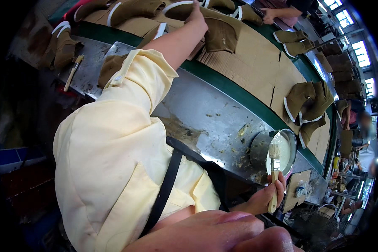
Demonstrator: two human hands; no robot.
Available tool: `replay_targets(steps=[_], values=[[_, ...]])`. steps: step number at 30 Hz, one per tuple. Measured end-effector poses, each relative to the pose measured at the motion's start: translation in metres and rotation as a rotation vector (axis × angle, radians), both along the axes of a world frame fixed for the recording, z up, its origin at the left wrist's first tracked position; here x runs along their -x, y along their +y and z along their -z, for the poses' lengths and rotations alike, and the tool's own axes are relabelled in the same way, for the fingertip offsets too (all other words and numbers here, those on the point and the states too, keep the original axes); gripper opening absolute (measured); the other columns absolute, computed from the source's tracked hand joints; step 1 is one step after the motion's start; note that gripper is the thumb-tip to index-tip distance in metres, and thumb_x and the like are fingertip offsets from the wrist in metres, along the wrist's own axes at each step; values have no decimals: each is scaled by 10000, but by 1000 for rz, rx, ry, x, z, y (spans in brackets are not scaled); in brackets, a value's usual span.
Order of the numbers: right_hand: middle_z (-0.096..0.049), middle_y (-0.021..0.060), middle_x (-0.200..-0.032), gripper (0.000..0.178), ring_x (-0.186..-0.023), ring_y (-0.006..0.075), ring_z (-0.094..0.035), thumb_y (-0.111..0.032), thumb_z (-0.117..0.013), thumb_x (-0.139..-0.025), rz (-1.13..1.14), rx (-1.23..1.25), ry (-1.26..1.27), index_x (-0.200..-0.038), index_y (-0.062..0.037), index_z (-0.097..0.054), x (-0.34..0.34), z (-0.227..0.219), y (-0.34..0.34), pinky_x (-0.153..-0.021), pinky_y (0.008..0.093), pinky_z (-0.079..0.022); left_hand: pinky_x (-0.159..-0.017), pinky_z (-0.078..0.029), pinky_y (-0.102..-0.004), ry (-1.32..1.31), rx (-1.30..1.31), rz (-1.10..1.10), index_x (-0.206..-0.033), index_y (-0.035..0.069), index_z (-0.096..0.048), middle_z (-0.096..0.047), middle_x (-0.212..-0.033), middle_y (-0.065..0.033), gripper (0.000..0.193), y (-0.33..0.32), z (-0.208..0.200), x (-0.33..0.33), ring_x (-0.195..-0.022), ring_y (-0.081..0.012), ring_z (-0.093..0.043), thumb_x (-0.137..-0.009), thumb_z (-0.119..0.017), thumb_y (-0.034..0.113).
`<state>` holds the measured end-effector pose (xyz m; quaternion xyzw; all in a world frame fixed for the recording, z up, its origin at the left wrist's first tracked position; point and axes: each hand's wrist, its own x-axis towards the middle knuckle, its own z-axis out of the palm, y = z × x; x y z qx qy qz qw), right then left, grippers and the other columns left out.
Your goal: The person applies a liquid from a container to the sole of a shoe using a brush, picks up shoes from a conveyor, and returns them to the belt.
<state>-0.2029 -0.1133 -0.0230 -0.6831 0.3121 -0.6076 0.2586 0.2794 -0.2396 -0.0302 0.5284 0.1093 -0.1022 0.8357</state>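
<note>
My left arm stretches across to the far side of the bench, and my left hand (195, 17) is closed on a brown boot (221, 34) with a white sole edge, lying on cardboard. Part of that grip is cut off by the top of the picture. Low on the right, my right hand (268, 196) holds a flat brush (275, 164) by its pale wooden handle, bristles upward. The brush stands in front of a metal pot (259, 150) with a whitish liquid (286, 148) inside.
Brown boots (308, 103) stand in a cluster on the cardboard (256, 73); several more line the far left. Another brush (74, 73) lies on the stained metal bench (197, 122). Across the line, a co-worker's hand (269, 16) reaches in near a pair of boots (296, 42).
</note>
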Motion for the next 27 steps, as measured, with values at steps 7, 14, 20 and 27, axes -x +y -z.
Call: replay_targets(steps=[7, 14, 20, 27], values=[[-536, 237, -1027, 120, -907, 291, -554, -33, -485, -800, -31, -70, 46, -894, 23, -534, -9, 7, -23, -706, 321, -527, -850, -442, -363, -11, -176, -130, -1159, 47, -462, -560, -1061, -91, 657, 6, 23, -16, -969, -207, -547, -770, -539, 571], [-526, 228, -1058, 129, -914, 293, -549, -50, -470, -819, -78, -89, 75, -907, 25, -527, -23, 9, -28, -703, 327, -515, -846, -448, -339, 8, -414, -84, -1184, 31, -433, -549, -1065, -98, 670, 15, 16, 17, -968, -192, -548, -791, -514, 567], [-529, 222, -1058, 147, -893, 288, -556, -91, -465, -853, -89, -61, 70, -926, 28, -514, -22, 13, -24, -710, 328, -508, -640, -494, -271, -596, 235, 664, -949, 31, -543, -569, -783, -38, 263, 101, 40, 119, -718, -125, -572, -904, -468, 279], [-531, 216, -1102, 193, -948, 260, -559, -94, -482, -868, 22, -103, -38, -1011, 22, -541, 13, 9, -14, -781, 321, -492, -599, -455, -245, -972, -212, 411, -726, 67, -556, -552, -678, -17, 320, 222, 23, 40, -603, -90, -525, -921, -441, 294]])
